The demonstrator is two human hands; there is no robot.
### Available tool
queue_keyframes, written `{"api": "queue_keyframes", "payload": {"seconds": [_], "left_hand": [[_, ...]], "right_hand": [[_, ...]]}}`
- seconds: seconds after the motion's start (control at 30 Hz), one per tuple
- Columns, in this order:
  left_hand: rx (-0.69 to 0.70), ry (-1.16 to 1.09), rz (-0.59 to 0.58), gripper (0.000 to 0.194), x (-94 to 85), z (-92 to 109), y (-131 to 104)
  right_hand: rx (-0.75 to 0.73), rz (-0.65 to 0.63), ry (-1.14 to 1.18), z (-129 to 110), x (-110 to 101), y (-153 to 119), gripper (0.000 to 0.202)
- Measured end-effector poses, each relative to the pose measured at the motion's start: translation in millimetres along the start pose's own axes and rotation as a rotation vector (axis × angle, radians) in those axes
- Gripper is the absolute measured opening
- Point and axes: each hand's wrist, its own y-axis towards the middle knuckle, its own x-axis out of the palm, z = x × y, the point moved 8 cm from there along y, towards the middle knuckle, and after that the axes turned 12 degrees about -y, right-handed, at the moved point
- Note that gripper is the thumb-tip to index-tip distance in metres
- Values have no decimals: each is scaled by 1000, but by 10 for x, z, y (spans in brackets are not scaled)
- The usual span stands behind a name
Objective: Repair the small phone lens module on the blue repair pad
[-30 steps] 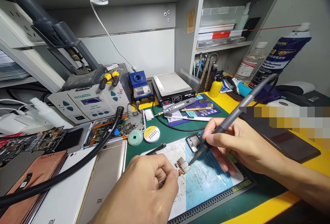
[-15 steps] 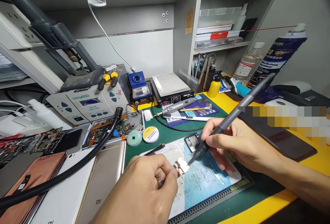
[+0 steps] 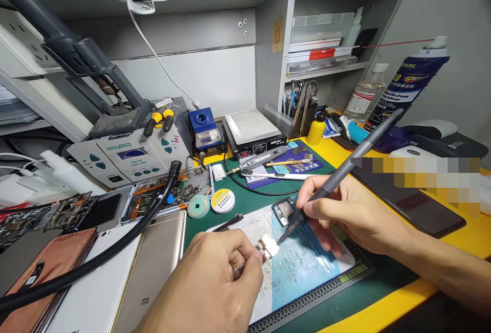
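My left hand (image 3: 226,271) pinches a small white flat part with a copper-coloured ribbon (image 3: 269,246) between thumb and forefinger, over the work mat. My right hand (image 3: 337,210) grips a slim grey pen-shaped tool (image 3: 343,169) like a pencil. Its narrow dark tip points down-left and meets, or almost meets, the right edge of the white part. Whether they touch I cannot tell. Just behind the tip lies a small black-and-silver phone component (image 3: 284,211). Under both hands is a printed white-and-blue mat (image 3: 303,276).
A black hose (image 3: 126,241) arches over several phones (image 3: 153,256) on the left. Behind stand a rework station (image 3: 134,154), a blue soldering unit (image 3: 207,128) and a hot plate (image 3: 253,128). A spray can (image 3: 410,85) and a dark phone (image 3: 414,200) are on the right.
The whole view has shifted slightly. Both hands keep their grips, with the tool's tip still beside the white part's right edge.
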Motion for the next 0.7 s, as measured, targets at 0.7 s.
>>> {"api": "queue_keyframes", "payload": {"seconds": [0.7], "left_hand": [[-1, -29, -11, 32, 18, -47, 15]], "right_hand": [[15, 11, -11, -15, 2, -18, 5]]}}
